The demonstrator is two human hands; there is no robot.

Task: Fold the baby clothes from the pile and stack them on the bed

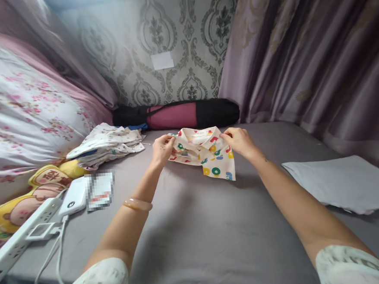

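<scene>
Between my two hands hangs a small white collared shirt printed with red, green, yellow and blue shapes. My left hand pinches its left shoulder, and my right hand pinches the right shoulder. The collar faces up. The shirt's front left part looks folded or bunched, while its lower right corner hangs down near the grey sheet; whether it touches, I cannot tell. A pale bangle circles my left forearm.
A pile of clothes lies at the back left, beside a black and maroon bag along the wall. A power bank, a power strip and cables sit at the left edge. Folded white cloth lies at right.
</scene>
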